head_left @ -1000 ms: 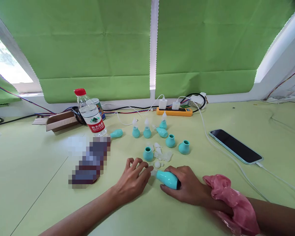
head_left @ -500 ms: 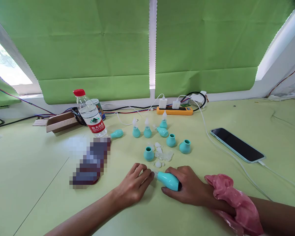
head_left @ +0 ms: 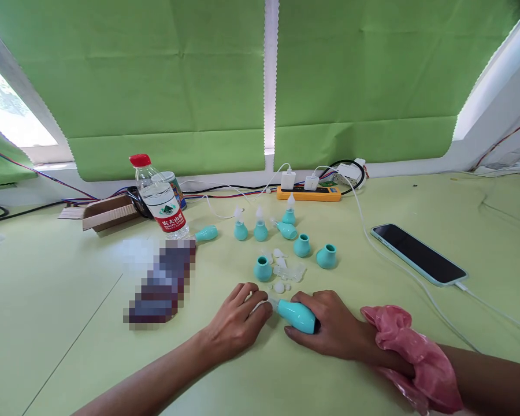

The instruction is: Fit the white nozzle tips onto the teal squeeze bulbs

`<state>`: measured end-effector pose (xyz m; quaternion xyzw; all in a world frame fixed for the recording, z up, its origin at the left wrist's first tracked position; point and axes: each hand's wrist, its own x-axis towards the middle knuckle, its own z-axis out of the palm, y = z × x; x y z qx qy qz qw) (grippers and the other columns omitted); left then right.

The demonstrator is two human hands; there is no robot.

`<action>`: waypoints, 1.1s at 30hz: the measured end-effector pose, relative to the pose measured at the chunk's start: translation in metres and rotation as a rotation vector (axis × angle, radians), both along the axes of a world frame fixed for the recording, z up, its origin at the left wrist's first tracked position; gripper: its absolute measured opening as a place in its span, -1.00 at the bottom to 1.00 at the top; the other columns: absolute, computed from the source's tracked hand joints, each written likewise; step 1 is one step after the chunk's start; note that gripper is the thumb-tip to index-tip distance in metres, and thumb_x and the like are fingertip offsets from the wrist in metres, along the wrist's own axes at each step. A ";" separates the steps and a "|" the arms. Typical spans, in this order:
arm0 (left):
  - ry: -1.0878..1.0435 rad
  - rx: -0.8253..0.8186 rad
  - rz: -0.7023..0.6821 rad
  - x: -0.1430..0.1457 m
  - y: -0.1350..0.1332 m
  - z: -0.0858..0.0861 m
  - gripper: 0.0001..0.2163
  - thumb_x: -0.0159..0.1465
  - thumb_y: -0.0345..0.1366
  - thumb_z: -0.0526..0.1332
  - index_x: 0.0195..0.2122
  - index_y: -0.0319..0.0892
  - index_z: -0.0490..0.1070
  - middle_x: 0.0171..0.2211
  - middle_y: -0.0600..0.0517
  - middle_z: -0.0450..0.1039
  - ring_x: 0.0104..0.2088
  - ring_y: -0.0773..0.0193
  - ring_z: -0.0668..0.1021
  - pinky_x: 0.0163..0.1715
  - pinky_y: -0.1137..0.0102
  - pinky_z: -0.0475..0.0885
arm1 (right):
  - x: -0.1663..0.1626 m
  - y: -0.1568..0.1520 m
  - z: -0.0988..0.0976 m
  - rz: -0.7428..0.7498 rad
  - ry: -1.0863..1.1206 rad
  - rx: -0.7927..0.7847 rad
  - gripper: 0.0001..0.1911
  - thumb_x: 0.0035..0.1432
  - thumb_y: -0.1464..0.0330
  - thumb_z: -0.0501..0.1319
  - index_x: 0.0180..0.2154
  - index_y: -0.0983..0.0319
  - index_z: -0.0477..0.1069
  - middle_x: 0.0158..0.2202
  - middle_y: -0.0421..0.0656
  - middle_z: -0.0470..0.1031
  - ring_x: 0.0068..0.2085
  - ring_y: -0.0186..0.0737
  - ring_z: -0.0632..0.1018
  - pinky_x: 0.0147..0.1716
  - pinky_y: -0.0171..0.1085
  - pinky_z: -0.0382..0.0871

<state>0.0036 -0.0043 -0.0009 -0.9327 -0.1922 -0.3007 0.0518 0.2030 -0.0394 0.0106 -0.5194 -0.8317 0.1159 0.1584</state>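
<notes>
My right hand is wrapped round the glossy turquoise body of a nasal aspirator, which lies almost level just above the table. Its clear tip points left, where my left hand pinches it between thumb and fingers; the fingers partly hide its end. Just beyond stands an open turquoise rubber bulb. Beside that bulb lie clear plastic parts and small white discs. Two more open bulbs, one of them a wide-based bulb, stand to the right.
Farther back are turquoise bulbs with clear tips and a bottle. A pixelated dark object lies left. At right, a phone is on a white cable. An orange power strip and cardboard tray stand near the wall.
My left fingers have shifted slightly at the clear tip, and a little more of it shows. My right hand keeps its hold on the aspirator.
</notes>
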 end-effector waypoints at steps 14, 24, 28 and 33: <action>-0.171 -0.072 0.018 0.002 0.003 0.000 -0.87 0.11 -0.53 0.13 -0.31 -0.24 0.32 -0.40 -0.01 0.42 -0.35 0.27 0.31 -0.42 0.36 0.29 | 0.001 0.001 -0.003 -0.023 0.005 0.017 -0.69 -0.04 0.16 0.10 -0.32 0.25 0.35 -0.53 -0.18 0.44 -0.50 -0.22 0.44 -0.51 -0.32 0.14; 0.088 0.316 0.130 0.003 -0.011 0.006 -0.80 0.16 -0.55 -0.05 -0.34 -0.38 0.36 -0.40 -0.13 0.39 -0.32 0.14 0.33 -0.39 0.23 0.22 | 0.001 0.001 -0.006 0.033 -0.008 0.056 -0.65 -0.03 0.15 0.08 -0.31 0.30 0.34 -0.52 -0.14 0.44 -0.47 -0.17 0.45 -0.48 -0.28 0.19; 0.172 0.322 0.150 0.005 -0.012 0.007 -0.79 0.15 -0.55 -0.05 -0.36 -0.39 0.37 -0.42 -0.13 0.36 -0.31 0.13 0.32 -0.35 0.23 0.23 | 0.002 0.000 -0.007 0.045 -0.003 0.066 -0.64 -0.02 0.15 0.09 -0.31 0.31 0.34 -0.52 -0.13 0.44 -0.46 -0.16 0.45 -0.47 -0.27 0.20; 0.174 0.347 0.108 0.004 -0.010 0.008 -0.78 0.15 -0.55 -0.07 -0.41 -0.35 0.36 -0.43 -0.11 0.35 -0.33 0.16 0.30 -0.36 0.24 0.24 | 0.001 0.000 -0.007 0.028 0.005 0.072 -0.66 -0.03 0.15 0.09 -0.32 0.29 0.34 -0.53 -0.14 0.42 -0.48 -0.18 0.44 -0.47 -0.28 0.19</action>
